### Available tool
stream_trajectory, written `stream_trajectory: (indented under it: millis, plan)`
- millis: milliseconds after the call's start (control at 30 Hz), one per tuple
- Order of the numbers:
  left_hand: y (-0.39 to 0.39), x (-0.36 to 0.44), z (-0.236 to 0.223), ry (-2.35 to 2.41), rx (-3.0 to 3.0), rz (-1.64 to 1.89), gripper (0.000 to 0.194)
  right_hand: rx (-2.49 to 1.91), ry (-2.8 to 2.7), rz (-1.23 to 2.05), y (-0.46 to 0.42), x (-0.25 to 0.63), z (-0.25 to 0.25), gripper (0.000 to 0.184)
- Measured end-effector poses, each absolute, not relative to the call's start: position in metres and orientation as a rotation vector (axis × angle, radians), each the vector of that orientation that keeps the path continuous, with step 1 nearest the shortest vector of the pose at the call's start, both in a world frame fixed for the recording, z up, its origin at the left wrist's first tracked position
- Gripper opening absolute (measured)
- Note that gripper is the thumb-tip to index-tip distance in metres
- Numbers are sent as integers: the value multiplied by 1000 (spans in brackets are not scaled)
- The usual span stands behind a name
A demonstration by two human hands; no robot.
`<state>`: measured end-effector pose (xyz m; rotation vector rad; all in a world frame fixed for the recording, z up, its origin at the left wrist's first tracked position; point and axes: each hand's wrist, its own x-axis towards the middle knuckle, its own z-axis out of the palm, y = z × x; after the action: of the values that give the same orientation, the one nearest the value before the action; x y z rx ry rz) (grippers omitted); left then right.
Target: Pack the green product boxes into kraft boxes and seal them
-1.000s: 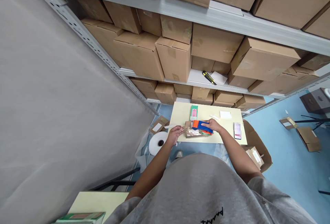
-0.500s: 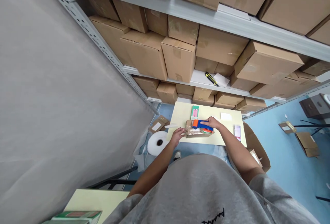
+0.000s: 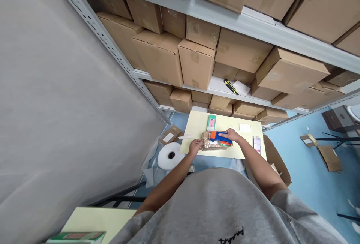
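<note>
A small cardboard box (image 3: 211, 144) with shiny clear tape over its top lies at the front of the pale yellow table (image 3: 194, 122). My right hand (image 3: 231, 135) grips a blue and orange tape dispenser (image 3: 221, 136), tilted over the top of the box. Part of its tape roll shows green and orange below the blue body. At the box's left end, my left hand (image 3: 196, 145) has its fingers closed on the edge; whether they also pinch the tape's end is too small to tell.
Behind the box lies a green and pink packet (image 3: 212, 122). A white card (image 3: 245, 127) and a phone (image 3: 257, 145) are on the table's right. A white roll (image 3: 170, 156) stands at left on the floor. Shelves of cartons (image 3: 196, 64) rise ahead, with a yellow-black cutter (image 3: 230, 86).
The view has shifted slightly. My left hand has closed in a little at the box's left end. The tape dispenser stays over the box in my right hand.
</note>
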<state>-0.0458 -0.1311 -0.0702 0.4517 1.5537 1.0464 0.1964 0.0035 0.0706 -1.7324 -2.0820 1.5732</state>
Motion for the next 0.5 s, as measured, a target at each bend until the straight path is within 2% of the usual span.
stream_trajectory:
  millis: [100, 200, 300, 433, 500]
  plan:
    - [-134, -51, -64, 1709, 593, 1040, 61, -1769, -2106, 1554, 4, 196, 73, 76]
    - [-138, -56, -54, 1867, 1294, 935, 87, -1790, -2128, 1540, 5, 195, 75, 77]
    - [-133, -54, -43, 1725, 1965, 590, 114, -1804, -2145, 1525, 5, 194, 77, 77]
    - [-115, -46, -39, 1635, 2198, 315, 150, -1798, -2150, 1521, 3, 192, 80, 76]
    - [-108, -45, -41, 1658, 2212, 305, 154, -1792, -2156, 1516, 2, 192, 81, 76]
